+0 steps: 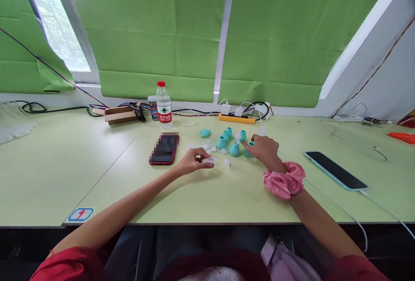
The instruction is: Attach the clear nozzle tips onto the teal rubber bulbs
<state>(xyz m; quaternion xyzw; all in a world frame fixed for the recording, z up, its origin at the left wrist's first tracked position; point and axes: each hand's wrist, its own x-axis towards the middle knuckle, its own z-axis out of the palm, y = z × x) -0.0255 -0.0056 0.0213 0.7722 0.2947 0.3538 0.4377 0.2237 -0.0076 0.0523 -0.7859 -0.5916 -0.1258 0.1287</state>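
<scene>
My left hand (192,162) is closed in a pinch on a small translucent white plastic piece (209,160), just above the table. My right hand (265,148), with a pink scrunchie (284,180) at the wrist, has its thumb and fingers around a teal bulb-shaped piece (248,150), which it partly covers. Beside it stand several more teal pieces with open necks, among them a round one (234,149) and a smaller upright one (243,135). Another teal piece (205,133) lies on its side farther left. Loose translucent white pieces (213,149) lie between my hands, and one (227,164) lies nearer me.
A red-edged phone (164,149) lies left of my hands, and another phone (335,170) with a charging cable lies right. Behind stand a water bottle (164,107), a cup (153,107), an open cardboard box (120,115) and an orange power strip (236,119) with chargers.
</scene>
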